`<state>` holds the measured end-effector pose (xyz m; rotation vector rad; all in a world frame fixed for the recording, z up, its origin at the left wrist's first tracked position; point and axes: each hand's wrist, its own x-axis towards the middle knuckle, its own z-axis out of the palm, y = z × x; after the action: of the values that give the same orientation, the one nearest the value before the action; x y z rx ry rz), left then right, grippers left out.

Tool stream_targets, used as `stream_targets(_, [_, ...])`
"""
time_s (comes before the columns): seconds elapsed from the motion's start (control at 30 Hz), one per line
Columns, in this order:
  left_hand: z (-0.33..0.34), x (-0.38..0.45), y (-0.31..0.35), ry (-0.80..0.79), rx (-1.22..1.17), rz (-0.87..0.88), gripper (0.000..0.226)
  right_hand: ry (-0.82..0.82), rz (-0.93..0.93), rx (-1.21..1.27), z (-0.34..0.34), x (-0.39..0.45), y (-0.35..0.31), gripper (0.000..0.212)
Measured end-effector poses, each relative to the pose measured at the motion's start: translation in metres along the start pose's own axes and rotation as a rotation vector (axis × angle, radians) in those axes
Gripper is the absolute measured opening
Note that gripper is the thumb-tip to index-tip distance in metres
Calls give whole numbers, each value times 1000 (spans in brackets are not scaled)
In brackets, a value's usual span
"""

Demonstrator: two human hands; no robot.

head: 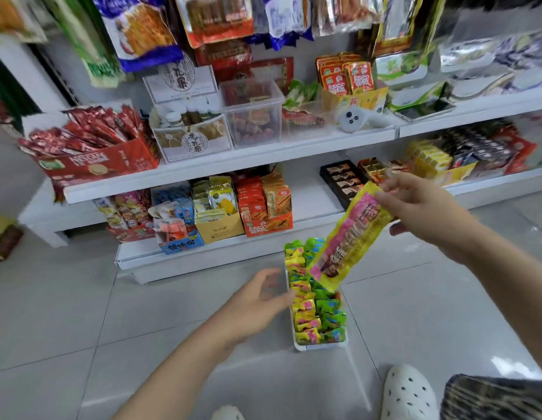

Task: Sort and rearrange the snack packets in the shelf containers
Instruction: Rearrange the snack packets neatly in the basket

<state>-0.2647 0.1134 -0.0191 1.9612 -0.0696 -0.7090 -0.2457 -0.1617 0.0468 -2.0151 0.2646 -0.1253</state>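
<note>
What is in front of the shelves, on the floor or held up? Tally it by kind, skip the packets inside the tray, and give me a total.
Hands: 2 (left hand open, right hand pinching the packet)
Yellow-and-pink packet, held: 1
White tray on the floor: 1
White shoes: 2, one only partly in view
Total: 6
</note>
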Motion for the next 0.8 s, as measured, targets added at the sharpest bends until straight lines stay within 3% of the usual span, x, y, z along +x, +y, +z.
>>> stream_targets(0.07, [12, -1, 2, -7, -323, -55, 51, -67, 62, 114, 9, -5, 5, 10])
stream_targets(0.17, [26, 6, 3, -152, -723, -107, 40, -123, 108, 157, 15, -3, 11, 11])
stream_targets(0.23, [32, 11, 3, -165, -744, -66, 32, -123, 101, 159, 14, 3, 11, 11])
stream_targets(0.5, [43, 21, 14, 80, -783, -1, 8, -36, 128, 117, 13, 19, 18, 12])
stream_targets(0.6, [43, 23, 16, 28, -864, -23, 12, -20, 128, 113, 11, 22, 21, 12])
stream_targets(0.8, [36, 17, 23, -298, -1359, -272, 55, -113, 68, 290, 11, 16, 21, 8])
